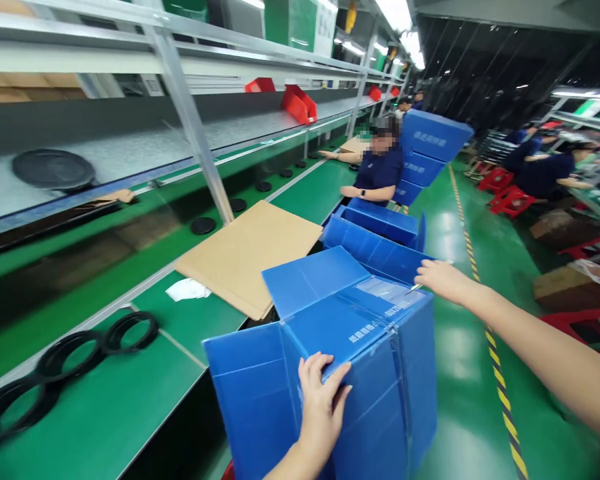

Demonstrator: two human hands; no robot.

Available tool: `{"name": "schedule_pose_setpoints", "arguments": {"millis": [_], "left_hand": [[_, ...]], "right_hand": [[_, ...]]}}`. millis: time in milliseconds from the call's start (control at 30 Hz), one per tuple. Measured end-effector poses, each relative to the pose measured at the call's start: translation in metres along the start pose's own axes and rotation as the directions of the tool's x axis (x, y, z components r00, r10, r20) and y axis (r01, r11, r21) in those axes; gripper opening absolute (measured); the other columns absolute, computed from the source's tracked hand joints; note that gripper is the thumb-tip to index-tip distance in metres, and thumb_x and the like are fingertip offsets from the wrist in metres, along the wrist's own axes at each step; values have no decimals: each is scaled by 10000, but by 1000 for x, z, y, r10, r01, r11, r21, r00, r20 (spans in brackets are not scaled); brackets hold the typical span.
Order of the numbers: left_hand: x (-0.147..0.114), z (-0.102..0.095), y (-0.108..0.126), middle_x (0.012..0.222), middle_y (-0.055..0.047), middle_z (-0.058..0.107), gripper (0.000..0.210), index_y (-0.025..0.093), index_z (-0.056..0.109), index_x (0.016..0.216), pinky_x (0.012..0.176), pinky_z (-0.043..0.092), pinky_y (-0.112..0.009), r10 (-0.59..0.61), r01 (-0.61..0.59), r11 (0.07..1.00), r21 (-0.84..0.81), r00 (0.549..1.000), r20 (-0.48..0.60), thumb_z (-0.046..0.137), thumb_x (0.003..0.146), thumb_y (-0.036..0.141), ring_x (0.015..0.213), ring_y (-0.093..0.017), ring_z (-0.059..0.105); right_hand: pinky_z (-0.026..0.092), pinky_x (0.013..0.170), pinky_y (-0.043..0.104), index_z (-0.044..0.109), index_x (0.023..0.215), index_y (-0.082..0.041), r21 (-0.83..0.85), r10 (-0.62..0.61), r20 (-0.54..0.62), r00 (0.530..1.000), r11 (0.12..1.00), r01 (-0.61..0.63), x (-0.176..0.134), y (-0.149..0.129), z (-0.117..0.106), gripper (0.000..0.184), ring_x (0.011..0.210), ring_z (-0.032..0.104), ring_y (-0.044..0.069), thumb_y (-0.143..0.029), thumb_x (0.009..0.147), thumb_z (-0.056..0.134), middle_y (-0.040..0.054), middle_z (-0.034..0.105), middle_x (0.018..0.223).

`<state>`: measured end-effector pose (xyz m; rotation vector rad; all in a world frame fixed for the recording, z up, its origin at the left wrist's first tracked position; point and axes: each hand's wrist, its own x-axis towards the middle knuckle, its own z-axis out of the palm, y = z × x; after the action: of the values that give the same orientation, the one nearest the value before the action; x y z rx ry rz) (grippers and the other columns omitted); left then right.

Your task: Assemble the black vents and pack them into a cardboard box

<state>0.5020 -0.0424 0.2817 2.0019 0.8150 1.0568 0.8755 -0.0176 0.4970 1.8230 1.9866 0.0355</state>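
Note:
A blue corrugated plastic box (337, 327) with white printing lies in front of me, its flaps folded outward. My left hand (323, 393) grips its near upper edge, fingers bent over the top and thumb toward the side. At the far right corner, my right hand (443, 277) is closed around a thin pointed tool (416, 288) whose tip is by a clear label pocket (387, 291) on the box. Most of that tool is hidden in the fingers. Just behind stands another open blue box (375, 243).
Flat brown cardboard sheets (260, 253) lie on the green workbench (120, 400), left of the box. Black rings (130, 331) and black discs (203, 225) lie there too. A co-worker (380, 167) sits beyond, near stacked blue boxes (433, 143). Striped floor tape (500, 387) runs along the right.

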Motion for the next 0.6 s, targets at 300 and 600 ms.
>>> {"name": "schedule_pose_setpoints", "arguments": {"millis": [300,600], "left_hand": [[20,4,18,1077,-30,648,311,296,677,1013,1154,137,-693,-192,227,950,-213,966,171,598,868,560,1094,-219,565],[29,-24,1,922,-55,691,400,195,668,916,1078,391,-471,-497,453,681,-575,863,91,421,947,508,915,-196,630]], "right_hand": [[574,841,323,671,1063,-185,972,533,221,817,-53,-228,-19,-213,85,530,1131,631,321,-580,718,743,97,718,1151],[268,1167,489,511,1400,-243,941,846,-180,502,297,-163,-18,-279,98,585,1386,372,300,-578,921,473,101,478,1461]]}}
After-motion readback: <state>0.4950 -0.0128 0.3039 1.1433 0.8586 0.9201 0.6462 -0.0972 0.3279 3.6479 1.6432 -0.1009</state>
